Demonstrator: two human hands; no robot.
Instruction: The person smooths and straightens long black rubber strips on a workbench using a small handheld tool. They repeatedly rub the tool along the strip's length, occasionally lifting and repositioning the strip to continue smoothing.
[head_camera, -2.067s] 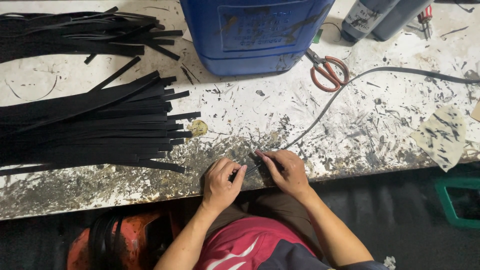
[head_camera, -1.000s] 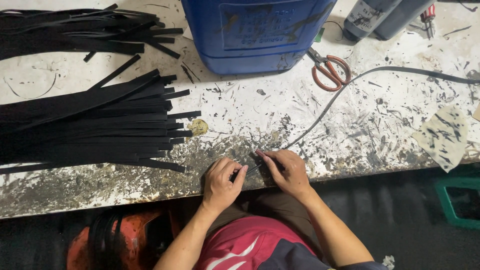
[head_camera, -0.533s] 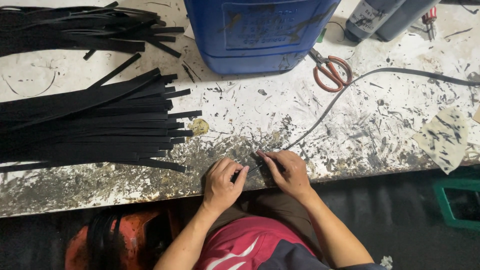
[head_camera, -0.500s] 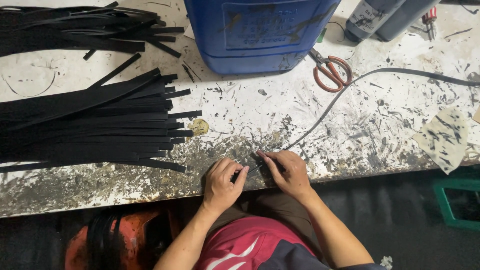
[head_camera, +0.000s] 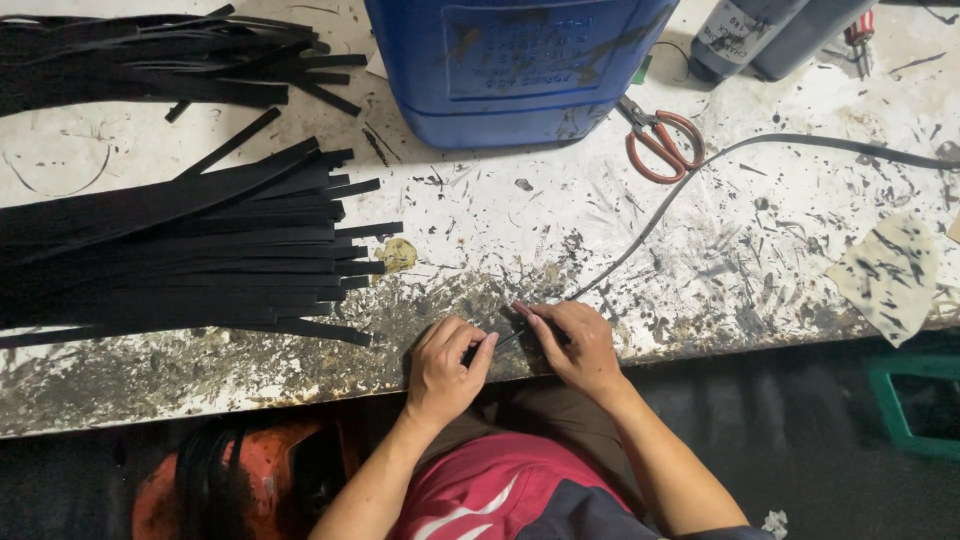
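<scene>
While both hands meet at the near edge of the paint-spattered white worktable (head_camera: 760, 270), the left hand (head_camera: 445, 370) and the right hand (head_camera: 575, 345) each pinch, fingertips pressed together, the near end of a long, thin black strip (head_camera: 660, 205) that runs away across the table past the orange-handled scissors (head_camera: 665, 140) toward the right. It looks light, limp and narrow, likely to slip or twist, so holding it close to the end between thumb and forefinger seems best. A stack of flat black strips (head_camera: 180, 250) lies to the left, well apart, and a blue plastic canister (head_camera: 510, 60) stands behind.
</scene>
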